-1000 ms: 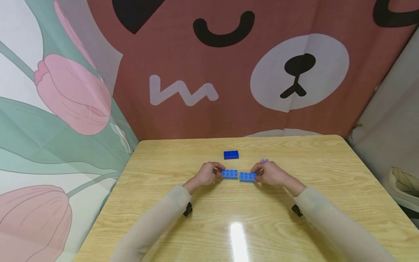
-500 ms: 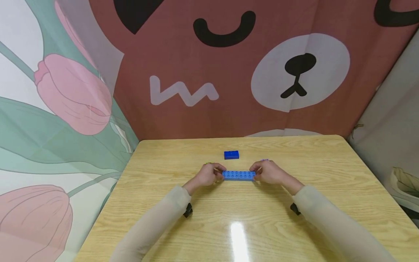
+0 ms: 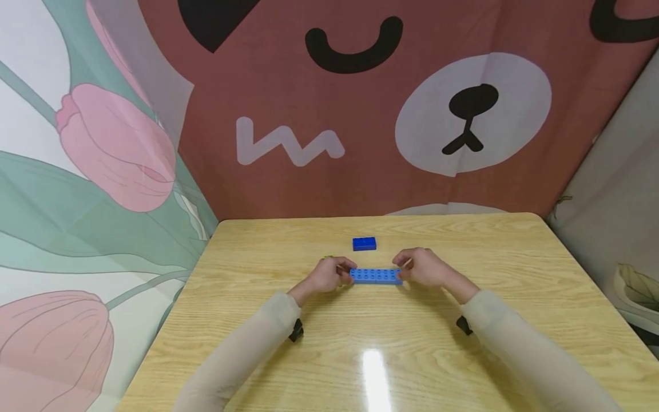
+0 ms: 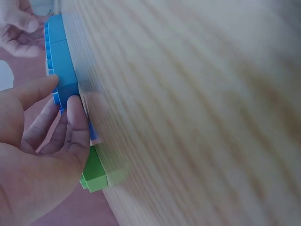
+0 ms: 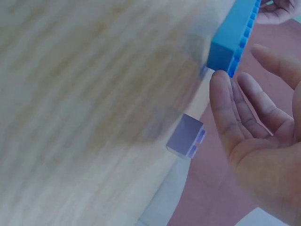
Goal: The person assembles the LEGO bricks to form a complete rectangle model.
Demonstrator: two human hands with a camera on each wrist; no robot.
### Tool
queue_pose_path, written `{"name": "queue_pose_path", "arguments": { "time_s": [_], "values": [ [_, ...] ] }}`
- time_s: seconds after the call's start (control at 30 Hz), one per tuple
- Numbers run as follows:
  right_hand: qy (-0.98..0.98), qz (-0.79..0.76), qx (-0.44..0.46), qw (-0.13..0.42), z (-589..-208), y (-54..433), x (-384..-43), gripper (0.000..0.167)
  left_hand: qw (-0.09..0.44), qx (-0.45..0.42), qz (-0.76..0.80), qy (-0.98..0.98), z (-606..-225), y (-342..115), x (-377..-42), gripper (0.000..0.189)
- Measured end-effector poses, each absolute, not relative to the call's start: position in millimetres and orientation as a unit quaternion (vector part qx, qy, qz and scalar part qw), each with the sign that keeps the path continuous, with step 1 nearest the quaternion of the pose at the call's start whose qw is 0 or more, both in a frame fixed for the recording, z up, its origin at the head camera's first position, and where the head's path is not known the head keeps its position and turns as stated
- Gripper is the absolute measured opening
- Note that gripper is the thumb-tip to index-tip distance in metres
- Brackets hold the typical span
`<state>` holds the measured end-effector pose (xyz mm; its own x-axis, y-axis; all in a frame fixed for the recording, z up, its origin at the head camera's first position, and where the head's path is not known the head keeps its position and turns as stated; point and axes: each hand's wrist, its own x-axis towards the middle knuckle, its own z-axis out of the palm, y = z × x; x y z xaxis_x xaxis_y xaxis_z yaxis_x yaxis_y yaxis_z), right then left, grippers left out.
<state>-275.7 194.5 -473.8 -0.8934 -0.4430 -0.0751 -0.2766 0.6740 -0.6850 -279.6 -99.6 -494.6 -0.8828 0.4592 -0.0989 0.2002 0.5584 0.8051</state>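
Two light blue toy building bricks (image 3: pixel 376 276) lie end to end on the table, their studs upward and a thin seam between them. My left hand (image 3: pixel 325 274) pinches the left brick at its outer end. In the left wrist view, the thumb and fingers of that hand (image 4: pixel 42 150) meet the blue brick (image 4: pixel 66 66) from both sides. At the opposite end, my right hand (image 3: pixel 424 268) has its thumb and fingers spread. The right wrist view has the right hand's fingertips (image 5: pixel 220 77) right at the brick's end (image 5: pixel 225 52), with the thumb standing away from it.
A dark blue brick (image 3: pixel 364 244) lies behind the light blue pair on the wooden table (image 3: pixel 288 366). A green brick (image 4: pixel 95 172) sits beyond my left hand, and a lavender brick (image 5: pixel 186 135) near my right hand. A printed cloth (image 3: pixel 288 189) hangs behind the table.
The two light blue bricks, apart at first, have come together end to end. Since then my right hand's fingers have loosened from the right brick, while my left hand has stayed in place.
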Motion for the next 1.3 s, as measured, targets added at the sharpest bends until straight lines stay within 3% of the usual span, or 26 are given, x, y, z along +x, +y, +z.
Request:
{"name": "queue_pose_path", "arguments": {
  "time_s": [0.67, 1.0, 1.3],
  "values": [
    [0.919, -0.349, -0.178, 0.04, -465, 171, -307, 0.027, 0.144, 0.193, 0.432, 0.869, -495, -98, -278, 0.029],
    [0.913, -0.374, -0.157, 0.042, -469, 157, -326, 0.028, 0.143, 0.194, 0.432, 0.869, -496, -99, -279, 0.028],
    [0.904, -0.401, -0.133, 0.073, -475, 150, -338, 0.038, 0.144, 0.195, 0.435, 0.867, -495, -99, -280, 0.028]
  ]
}}
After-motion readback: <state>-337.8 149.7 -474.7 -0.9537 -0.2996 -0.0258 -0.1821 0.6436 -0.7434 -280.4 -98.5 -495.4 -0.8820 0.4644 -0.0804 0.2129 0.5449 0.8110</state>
